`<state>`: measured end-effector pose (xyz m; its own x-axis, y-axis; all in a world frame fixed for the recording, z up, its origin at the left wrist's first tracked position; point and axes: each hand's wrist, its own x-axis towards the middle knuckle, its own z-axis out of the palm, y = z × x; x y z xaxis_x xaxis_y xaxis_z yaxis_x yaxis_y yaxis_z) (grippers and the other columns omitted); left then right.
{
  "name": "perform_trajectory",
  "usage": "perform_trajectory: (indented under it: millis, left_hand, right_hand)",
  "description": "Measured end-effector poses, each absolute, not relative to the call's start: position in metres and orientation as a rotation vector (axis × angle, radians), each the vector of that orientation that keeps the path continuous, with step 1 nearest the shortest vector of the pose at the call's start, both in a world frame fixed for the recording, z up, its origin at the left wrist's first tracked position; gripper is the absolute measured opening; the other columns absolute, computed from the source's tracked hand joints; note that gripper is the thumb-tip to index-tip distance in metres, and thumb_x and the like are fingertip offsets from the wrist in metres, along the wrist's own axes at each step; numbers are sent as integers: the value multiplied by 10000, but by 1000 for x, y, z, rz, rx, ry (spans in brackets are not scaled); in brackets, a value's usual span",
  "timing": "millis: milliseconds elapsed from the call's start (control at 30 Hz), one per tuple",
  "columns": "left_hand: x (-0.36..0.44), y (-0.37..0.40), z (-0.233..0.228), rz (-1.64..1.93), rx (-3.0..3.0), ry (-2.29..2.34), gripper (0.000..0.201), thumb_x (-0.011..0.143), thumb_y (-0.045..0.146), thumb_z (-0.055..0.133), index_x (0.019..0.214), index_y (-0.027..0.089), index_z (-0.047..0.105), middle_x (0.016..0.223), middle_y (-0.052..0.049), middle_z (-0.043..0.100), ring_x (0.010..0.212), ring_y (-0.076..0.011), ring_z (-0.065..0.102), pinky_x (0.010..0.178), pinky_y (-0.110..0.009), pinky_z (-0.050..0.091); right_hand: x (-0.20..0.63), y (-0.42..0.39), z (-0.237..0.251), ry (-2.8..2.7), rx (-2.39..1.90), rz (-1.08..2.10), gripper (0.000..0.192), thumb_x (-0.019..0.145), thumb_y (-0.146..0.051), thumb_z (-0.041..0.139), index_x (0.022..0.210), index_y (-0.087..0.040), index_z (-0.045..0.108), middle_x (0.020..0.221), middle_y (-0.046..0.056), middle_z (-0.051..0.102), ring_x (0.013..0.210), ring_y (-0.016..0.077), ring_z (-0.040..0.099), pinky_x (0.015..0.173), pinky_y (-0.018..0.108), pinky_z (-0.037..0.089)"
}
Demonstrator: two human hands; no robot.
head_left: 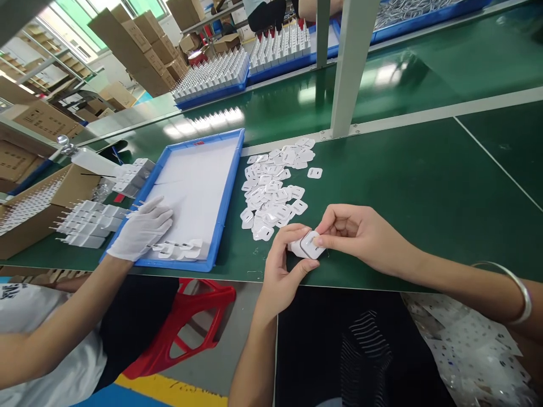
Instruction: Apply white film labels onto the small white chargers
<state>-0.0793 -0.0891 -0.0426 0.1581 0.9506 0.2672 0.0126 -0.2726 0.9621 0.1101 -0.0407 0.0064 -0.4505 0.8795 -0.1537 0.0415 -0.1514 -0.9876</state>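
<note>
Both bare hands meet at the near edge of the green matted surface point(424, 186), holding a small white square plastic plug body point(309, 245) between them: the left hand point(282, 265) has its grip clamped round the plug body from below and behind, and the right hand point(360, 232) pinches its fingertips together on the plug body's upper face. Just beyond the hands lies a loose heap of thin white square stickers point(274, 189), spread on the surface beside a shallow blue rectangular plastic tray point(231, 186). That tray is lined with a white sheet and holds only a few white pieces point(178, 250) along its near edge; a co-worker's white-gloved hand point(142, 229) rests flat on it. Left of the tray lie white pronged adapters point(85, 223) in rows, next to an open brown cardboard box point(38, 212) filled with more of them.
</note>
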Motion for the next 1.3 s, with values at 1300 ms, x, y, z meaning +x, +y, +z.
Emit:
perform_trajectory:
  millis: [1300]
  left_hand:
    - [-85,-93,-44,1293,1375,735,402,936,346,600,1326,282,525,1261,-82,587,1162,-223,556,985,-357,479]
  right_hand:
    - [102,-36,-3,-1358,-855,2171,551,902,-670,535,715,-154,579,612,-1,566,498,83,507,523,227,429]
